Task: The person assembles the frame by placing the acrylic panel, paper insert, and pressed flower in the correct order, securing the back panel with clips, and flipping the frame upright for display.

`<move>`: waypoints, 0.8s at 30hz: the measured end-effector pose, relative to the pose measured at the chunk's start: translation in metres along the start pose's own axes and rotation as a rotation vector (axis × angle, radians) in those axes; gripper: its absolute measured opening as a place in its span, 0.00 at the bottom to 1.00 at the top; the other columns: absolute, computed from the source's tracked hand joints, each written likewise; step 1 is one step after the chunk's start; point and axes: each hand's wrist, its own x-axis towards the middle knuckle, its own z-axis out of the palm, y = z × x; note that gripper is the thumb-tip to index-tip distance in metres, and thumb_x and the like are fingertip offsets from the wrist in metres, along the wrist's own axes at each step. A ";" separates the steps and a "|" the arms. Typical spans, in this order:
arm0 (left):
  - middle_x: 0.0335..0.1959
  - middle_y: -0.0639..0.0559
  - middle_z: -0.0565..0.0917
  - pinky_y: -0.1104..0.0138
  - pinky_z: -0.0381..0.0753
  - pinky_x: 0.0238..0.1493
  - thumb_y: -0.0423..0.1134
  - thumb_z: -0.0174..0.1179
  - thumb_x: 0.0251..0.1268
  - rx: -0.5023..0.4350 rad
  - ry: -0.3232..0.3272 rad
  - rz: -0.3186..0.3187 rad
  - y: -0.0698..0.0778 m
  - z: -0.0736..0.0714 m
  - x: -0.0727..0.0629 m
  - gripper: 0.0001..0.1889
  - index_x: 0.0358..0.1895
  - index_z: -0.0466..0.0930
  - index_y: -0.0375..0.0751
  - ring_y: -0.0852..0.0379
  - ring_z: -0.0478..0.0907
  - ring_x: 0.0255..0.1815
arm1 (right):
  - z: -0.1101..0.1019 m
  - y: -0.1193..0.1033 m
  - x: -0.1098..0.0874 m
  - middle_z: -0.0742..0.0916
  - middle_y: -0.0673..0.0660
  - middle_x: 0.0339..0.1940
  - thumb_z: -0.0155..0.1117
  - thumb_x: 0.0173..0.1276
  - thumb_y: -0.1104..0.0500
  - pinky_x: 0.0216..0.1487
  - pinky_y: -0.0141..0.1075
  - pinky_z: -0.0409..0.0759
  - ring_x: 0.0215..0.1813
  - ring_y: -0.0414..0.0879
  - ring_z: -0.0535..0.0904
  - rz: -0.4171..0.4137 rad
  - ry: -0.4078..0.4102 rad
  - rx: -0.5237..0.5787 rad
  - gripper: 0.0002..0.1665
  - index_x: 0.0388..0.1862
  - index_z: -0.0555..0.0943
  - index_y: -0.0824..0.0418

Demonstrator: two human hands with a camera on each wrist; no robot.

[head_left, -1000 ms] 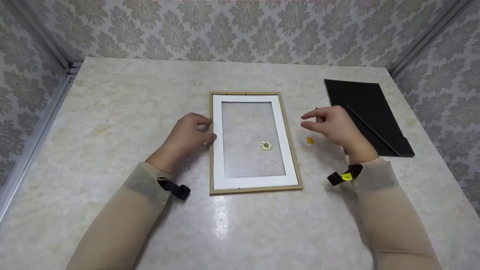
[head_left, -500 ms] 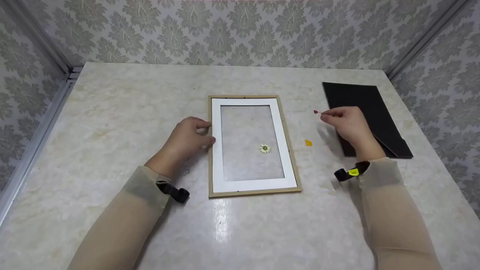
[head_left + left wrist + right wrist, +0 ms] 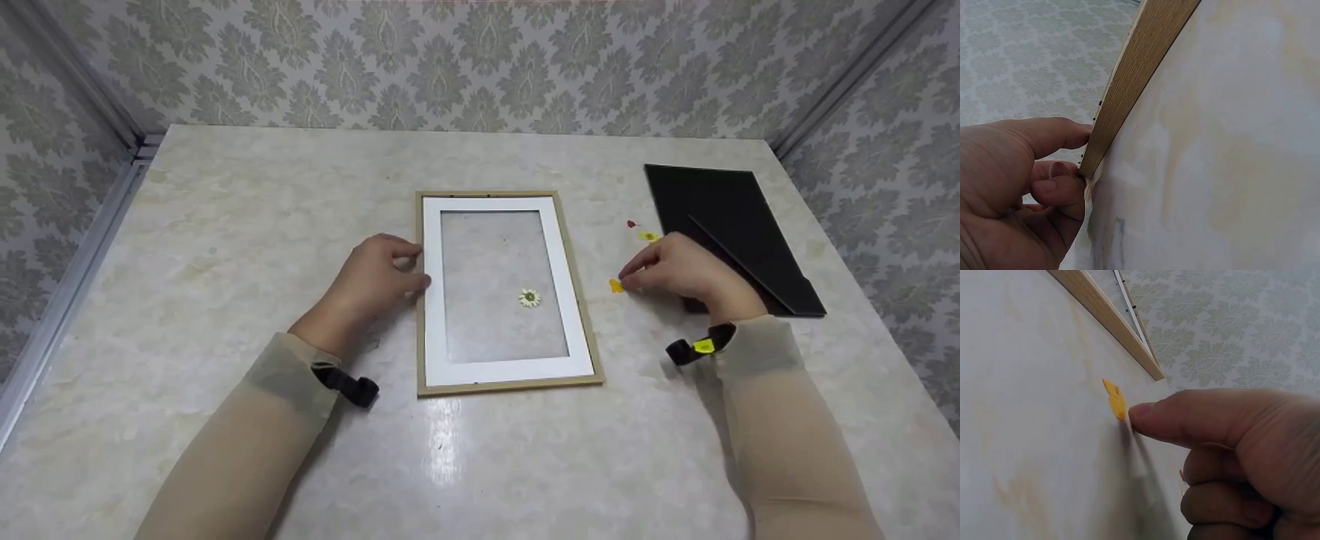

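In the head view, a wooden picture frame [image 3: 511, 389] with a white mat [image 3: 510, 367] lies flat on the table, and a white pressed daisy [image 3: 529, 298] sits inside the mat opening. My left hand [image 3: 375, 277] rests thumb and fingertips against the frame's left edge; the left wrist view shows them touching the wooden side [image 3: 1123, 84]. To the right of the frame, my right hand [image 3: 679, 274] has its thumb and index fingertips close together, right at a small orange pressed flower [image 3: 1116, 405]. I cannot tell whether they pinch it.
A small red flower [image 3: 631, 223] and a yellow flower [image 3: 648, 236] lie beyond the right hand. Black backing boards [image 3: 727, 202] lie at the right, partly behind that hand. The marbled table [image 3: 262, 195] meets a patterned wall [image 3: 480, 67] at the back.
The right hand first drew back to the right, near the red flower, then came toward me to the orange one. The yellow flower now shows. The left hand stays at the frame.
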 end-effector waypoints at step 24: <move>0.81 0.33 0.77 0.46 0.67 0.91 0.35 0.71 0.74 0.001 -0.003 -0.006 0.000 0.001 0.002 0.32 0.79 0.79 0.32 0.36 0.68 0.88 | 0.011 -0.010 0.004 0.90 0.42 0.30 0.79 0.72 0.52 0.28 0.35 0.74 0.29 0.41 0.76 0.016 -0.027 0.014 0.13 0.46 0.96 0.61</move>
